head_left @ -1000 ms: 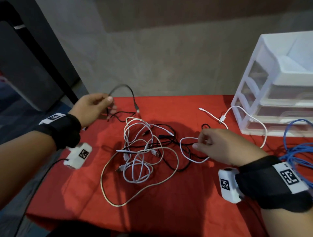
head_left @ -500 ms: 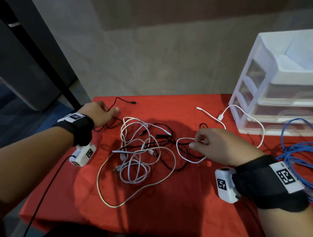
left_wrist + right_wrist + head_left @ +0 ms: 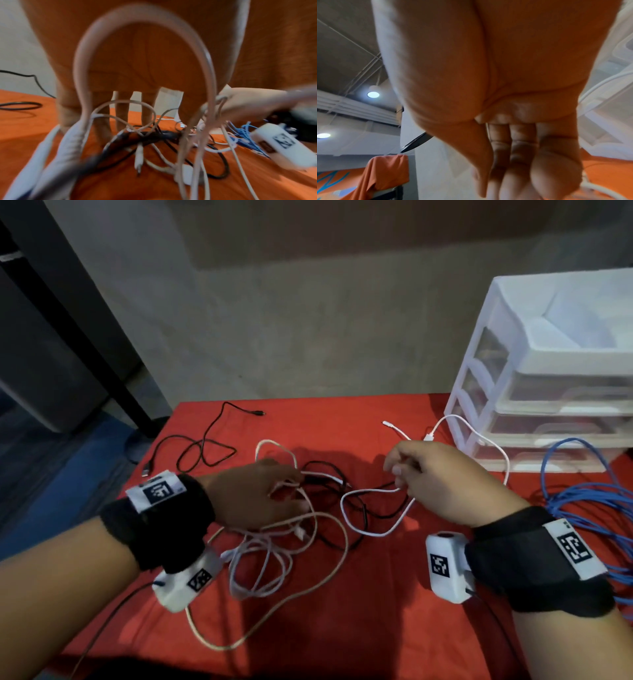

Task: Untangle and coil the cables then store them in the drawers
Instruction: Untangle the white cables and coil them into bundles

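1. Head view: the right hand (image 3: 442, 481) pinches the white cable (image 3: 373, 530); the left hand (image 3: 253, 494) reaches into the tangle (image 3: 294, 529) at 6 o'clock on the red table (image 3: 394, 628), its grip hidden. Best pull slowly, easing loops apart. The drawer unit (image 3: 548, 392) at 2 o'clock looks closed, contents unclear.
2. Left wrist: fingers (image 3: 121, 116) extended above the cables.
3. Right wrist: fingers (image 3: 513, 148) curled.

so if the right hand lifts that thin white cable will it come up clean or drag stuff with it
Probably floppy: the thin white cable sags in loose curves from the right hand. It likely drags, since black cables cross its loop. It looks light, so the drawer unit beside its far end should stay put.
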The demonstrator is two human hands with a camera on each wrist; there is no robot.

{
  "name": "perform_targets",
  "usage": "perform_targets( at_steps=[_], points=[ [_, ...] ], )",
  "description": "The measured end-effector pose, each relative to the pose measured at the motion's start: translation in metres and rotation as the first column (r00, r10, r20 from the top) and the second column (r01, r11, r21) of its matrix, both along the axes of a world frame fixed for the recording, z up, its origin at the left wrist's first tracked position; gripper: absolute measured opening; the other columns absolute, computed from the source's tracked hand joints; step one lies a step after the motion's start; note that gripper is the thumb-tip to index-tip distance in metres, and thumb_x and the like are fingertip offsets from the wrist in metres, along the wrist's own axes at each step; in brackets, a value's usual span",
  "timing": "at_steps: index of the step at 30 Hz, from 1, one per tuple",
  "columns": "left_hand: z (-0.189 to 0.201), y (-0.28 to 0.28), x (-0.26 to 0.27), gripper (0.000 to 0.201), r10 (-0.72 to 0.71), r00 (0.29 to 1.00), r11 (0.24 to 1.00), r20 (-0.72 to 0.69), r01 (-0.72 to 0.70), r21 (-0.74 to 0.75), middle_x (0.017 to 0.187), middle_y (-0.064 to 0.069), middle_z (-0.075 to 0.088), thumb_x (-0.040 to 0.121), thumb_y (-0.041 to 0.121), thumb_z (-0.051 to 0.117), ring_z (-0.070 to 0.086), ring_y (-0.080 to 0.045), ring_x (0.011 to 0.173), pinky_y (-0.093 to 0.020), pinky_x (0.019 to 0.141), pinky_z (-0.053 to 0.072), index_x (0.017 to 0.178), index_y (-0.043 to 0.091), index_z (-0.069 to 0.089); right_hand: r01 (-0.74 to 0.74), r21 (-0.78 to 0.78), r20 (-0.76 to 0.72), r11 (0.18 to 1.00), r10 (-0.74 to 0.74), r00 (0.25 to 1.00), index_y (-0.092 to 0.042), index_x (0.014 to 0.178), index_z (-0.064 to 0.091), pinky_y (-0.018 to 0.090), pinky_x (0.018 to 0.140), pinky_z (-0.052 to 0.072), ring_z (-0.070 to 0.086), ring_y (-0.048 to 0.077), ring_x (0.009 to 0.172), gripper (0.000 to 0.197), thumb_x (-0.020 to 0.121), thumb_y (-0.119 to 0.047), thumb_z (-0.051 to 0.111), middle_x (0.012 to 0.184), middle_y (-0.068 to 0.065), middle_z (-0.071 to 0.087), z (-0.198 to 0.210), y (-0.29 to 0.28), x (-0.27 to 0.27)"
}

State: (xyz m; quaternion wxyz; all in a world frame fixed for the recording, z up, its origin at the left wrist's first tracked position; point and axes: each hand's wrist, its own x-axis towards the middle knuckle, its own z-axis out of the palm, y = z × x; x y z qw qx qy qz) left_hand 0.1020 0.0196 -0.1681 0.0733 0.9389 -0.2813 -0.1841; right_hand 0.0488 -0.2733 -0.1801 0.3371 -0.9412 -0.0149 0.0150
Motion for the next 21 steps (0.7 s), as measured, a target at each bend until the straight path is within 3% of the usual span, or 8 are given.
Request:
perform_targets(
  at_steps=[2,4,8,11,14,18,21],
  points=[
    [0.004,-0.006,-0.009,0.067,-0.03,0.997,1.0,-0.067,0.029,-0.005,0.129,0.011,0.056,0.079,0.081,0.048,0.058,-0.008,0.117,-0.032,0.106,0.044,0.133,0.041,0.053,0.048,0.042,0.027,0.998,-0.049,0.998,-0.026,0.086,0.068,0.034,0.072,0.054,0.065,0.015,0.071,0.02,0.095,-0.011,0.058,0.075,-0.004,0.07,0.003,-0.008,-0.001],
    [0.012,-0.009,-0.012,0.043,-0.061,0.995,0.996,-0.085,0.055,-0.071,0.132,0.012,0.053,0.091,0.057,0.058,0.056,-0.002,0.115,-0.027,0.106,0.043,0.131,0.04,0.055,0.083,0.057,0.043,0.995,-0.085,0.995,-0.027,0.085,0.068,0.031,0.072,0.053,0.066,0.014,0.074,0.019,0.096,-0.014,0.058,0.077,-0.006,0.071,0.005,-0.017,-0.002],
    [0.03,-0.012,-0.006,0.041,-0.012,1.0,0.997,0.019,0.013,-0.082,0.13,0.015,0.053,0.094,0.042,0.059,0.056,-0.002,0.115,-0.02,0.093,0.042,0.135,0.043,0.053,0.102,-0.016,0.039,0.995,-0.102,0.994,-0.028,0.088,0.067,0.029,0.075,0.05,0.066,0.014,0.083,0.015,0.097,-0.021,0.058,0.085,-0.007,0.071,0.01,-0.027,-0.005],
    [0.036,-0.019,-0.007,0.037,-0.028,0.991,0.995,0.132,0.04,-0.092,0.129,0.016,0.059,0.097,0.045,0.057,0.058,-0.001,0.113,-0.019,0.091,0.043,0.134,0.039,0.056,0.075,-0.067,-0.005,0.995,-0.076,0.997,-0.028,0.088,0.066,0.013,0.06,0.04,0.061,0.009,0.075,0.013,0.098,-0.023,0.058,0.081,-0.007,0.068,0.011,-0.026,-0.008],
    [0.045,-0.025,-0.021,0.036,-0.108,0.975,0.974,0.195,0.143,-0.175,0.119,0.019,0.062,0.094,0.056,0.057,0.059,0.005,0.105,-0.014,0.089,0.046,0.126,0.039,0.062,0.072,-0.123,-0.005,0.99,-0.073,0.997,-0.026,0.09,0.066,0.01,0.056,0.036,0.051,0.0,0.066,0.01,0.098,-0.023,0.06,0.072,-0.012,0.058,0.013,-0.026,-0.012],
    [0.061,-0.018,-0.046,0.049,-0.247,0.966,0.938,0.075,0.258,-0.23,0.106,0.024,0.059,0.069,0.079,0.069,0.059,0.004,0.088,-0.007,0.072,0.04,0.113,0.058,0.065,-0.01,-0.156,-0.106,0.988,-0.006,0.994,-0.036,0.096,0.067,0.016,0.059,0.034,0.05,-0.001,0.067,0.011,0.092,-0.027,0.073,0.074,-0.014,0.056,0.013,-0.029,-0.014],
    [0.046,-0.012,-0.054,0.038,-0.339,0.936,0.927,-0.095,0.314,-0.207,0.101,0.027,0.061,0.067,0.076,0.075,0.059,0.011,0.079,-0.007,0.069,0.041,0.1,0.057,0.071,-0.063,-0.21,-0.165,0.976,0.028,0.986,-0.03,0.087,0.07,0.025,0.065,0.039,0.052,0.001,0.069,0.014,0.081,-0.03,0.083,0.072,-0.014,0.058,0.006,-0.024,-0.014]
  ],
)
